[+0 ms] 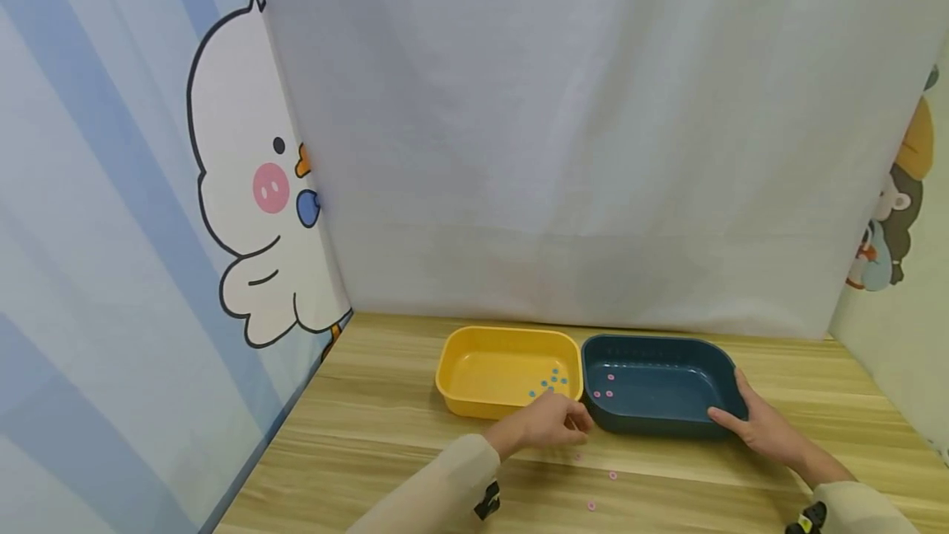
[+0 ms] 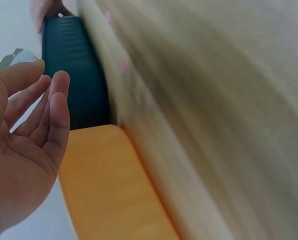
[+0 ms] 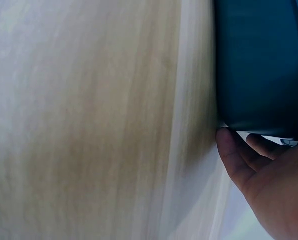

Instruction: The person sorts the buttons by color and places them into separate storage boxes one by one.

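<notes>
A dark teal plastic bin point(image 1: 660, 427) stands on the table, its left end against a yellow bin point(image 1: 474, 409). My right hand point(image 1: 771, 431) grips the teal bin at its right end, thumb over the front rim and fingers round the outside. Above the front of the two bins, where they meet, hovers my left hand point(image 2: 26, 145); its fingers are loosely bent and I see nothing between them. Several small blue rings point(image 1: 553, 379) lie at the right side of the yellow bin. Three pink rings point(image 1: 610, 394) lie inside the teal bin, near its left end.
More small pink rings point(image 1: 612, 475) lie on the wood-grain table point(image 1: 356, 419) in front of the bins. A white curtain point(image 1: 563, 147) hangs behind the table. To the left is a striped curtain point(image 1: 111, 229) with a cartoon bird on it.
</notes>
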A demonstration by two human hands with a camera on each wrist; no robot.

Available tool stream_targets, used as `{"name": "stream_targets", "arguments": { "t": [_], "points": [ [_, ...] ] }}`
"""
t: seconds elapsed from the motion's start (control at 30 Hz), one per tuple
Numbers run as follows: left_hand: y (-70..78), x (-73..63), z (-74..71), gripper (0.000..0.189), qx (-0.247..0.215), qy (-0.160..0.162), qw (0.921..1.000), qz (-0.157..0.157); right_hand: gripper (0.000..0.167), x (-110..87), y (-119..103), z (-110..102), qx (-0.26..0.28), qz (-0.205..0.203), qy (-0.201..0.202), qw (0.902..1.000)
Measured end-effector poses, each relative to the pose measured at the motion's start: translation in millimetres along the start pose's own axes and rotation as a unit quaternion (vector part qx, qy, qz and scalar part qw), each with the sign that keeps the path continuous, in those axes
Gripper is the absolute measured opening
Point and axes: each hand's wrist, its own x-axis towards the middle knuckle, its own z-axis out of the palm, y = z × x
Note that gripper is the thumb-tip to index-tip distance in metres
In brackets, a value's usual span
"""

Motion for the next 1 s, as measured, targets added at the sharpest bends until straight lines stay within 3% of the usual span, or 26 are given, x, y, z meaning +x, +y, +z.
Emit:
{"name": "stream_targets", "arguments": {
  "t": [0.2, 0.33, 0.67, 1.0],
  "points": [
    [-4.3, -4.8, 11.8, 0.018, -0.03, -0.014, 0.999, -0.029, 0.098, -0.1, 0, 0, -0.007, 0.002, -0.002, 1.0],
    [-6.5, -7.1, 19.5, 0.019, -0.025, -0.021, 0.9986, -0.042, 0.098, -0.5, -1, -1, -0.005, 0.001, -0.004, 1.0],
    [-13.9, -7.0, 29.8, 0.014, 0.059, -0.016, 0.9982, -0.002, 0.097, -1.7, -1, 0, -0.009, -0.004, 0.0, 1.0],
    [-17.9, -1.1, 31.2, 0.009, 0.086, -0.026, 0.996, 0.003, 0.097, -2.0, 0, 0, -0.013, -0.008, 0.005, 0.9999]
  ]
}}
